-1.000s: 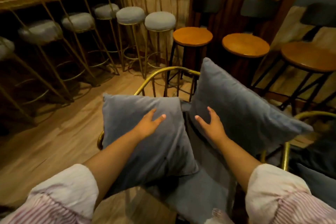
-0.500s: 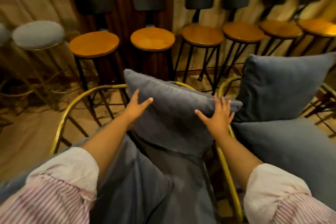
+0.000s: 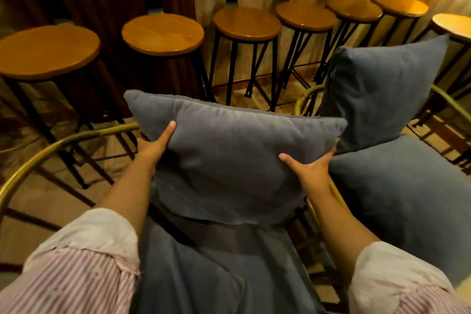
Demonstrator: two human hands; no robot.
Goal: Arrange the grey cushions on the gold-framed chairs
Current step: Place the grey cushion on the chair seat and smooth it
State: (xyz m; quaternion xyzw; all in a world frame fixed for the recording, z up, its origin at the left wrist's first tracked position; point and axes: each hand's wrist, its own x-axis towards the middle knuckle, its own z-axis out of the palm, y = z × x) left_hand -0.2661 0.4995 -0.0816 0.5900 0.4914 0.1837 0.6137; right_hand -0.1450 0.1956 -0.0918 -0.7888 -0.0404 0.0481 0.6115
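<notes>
I hold a grey back cushion (image 3: 229, 150) upright at the back of the near gold-framed chair (image 3: 38, 158). My left hand (image 3: 155, 145) grips its left edge, thumb on the front. My right hand (image 3: 311, 171) grips its lower right edge. Below it lies the chair's grey seat cushion (image 3: 216, 270). To the right stands a second gold-framed chair (image 3: 305, 95) with a grey seat cushion (image 3: 407, 194) and an upright grey back cushion (image 3: 382, 89).
A row of several black-legged bar stools with round wooden seats (image 3: 163, 33) lines the wall behind both chairs. The wooden floor (image 3: 30, 201) shows to the left of the near chair.
My view swung right from the left cushion to the right one. Both hands went from resting open on the cushions to gripping the sides of one back cushion, now set upright.
</notes>
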